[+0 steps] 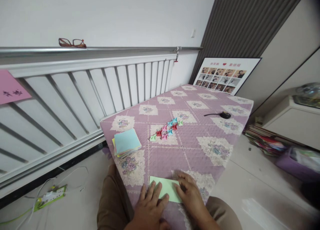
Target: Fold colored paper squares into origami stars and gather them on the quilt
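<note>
A light green sheet of paper (pixel 168 189), an oblong that looks folded over, lies at the near end of the table. My left hand (pixel 150 203) rests flat on its left part, fingers spread. At the sheet's right end, my right hand (pixel 191 193) has its fingers bent around the edge, with the thumb on the paper. Farther up the cloth sits a cluster of small folded paper pieces (pixel 165 128) in pink, red, blue and green. A stack of coloured square paper (pixel 127 141), blue on top, lies at the left edge.
The table wears a purple floral cloth (pixel 165 160). A black object with a thin cord (pixel 225 115) lies toward the right. A framed photo board (pixel 225 73) leans at the far end. Beside the table's left edge runs a white radiator (pixel 120 86); glasses (pixel 72 43) rest on the pipe above.
</note>
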Motion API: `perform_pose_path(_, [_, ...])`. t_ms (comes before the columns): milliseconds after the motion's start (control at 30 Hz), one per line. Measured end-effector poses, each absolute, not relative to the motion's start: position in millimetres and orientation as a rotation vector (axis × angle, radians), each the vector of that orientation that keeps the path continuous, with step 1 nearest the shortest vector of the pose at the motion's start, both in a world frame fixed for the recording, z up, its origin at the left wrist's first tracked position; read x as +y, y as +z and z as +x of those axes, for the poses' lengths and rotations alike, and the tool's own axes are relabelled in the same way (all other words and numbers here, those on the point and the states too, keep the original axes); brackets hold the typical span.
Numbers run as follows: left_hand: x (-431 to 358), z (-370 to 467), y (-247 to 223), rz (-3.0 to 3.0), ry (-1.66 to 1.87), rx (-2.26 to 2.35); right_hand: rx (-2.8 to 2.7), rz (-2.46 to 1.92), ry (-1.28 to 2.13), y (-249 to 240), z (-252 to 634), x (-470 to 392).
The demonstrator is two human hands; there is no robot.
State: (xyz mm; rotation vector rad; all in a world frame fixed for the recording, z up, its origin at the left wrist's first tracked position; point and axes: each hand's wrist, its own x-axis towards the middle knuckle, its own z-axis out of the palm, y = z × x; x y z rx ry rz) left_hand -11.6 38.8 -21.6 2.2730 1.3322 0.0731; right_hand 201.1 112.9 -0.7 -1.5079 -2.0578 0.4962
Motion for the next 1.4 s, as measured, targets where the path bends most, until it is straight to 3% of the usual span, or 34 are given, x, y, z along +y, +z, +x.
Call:
perform_pose_path(367, [34,-14,-18,2.33,0.179,1.338,-2.61,-1.817,0.54,65,178,132])
perform_pose_path(767, [35,-14,-19,2.299,0.135,1.344,-2.691,-1.793,0.72,53,137,146])
perform_pose_path(1400, [37,-14,-11,2.231,0.06,1.351,-2.569,-1.9,0.72,43,135,143])
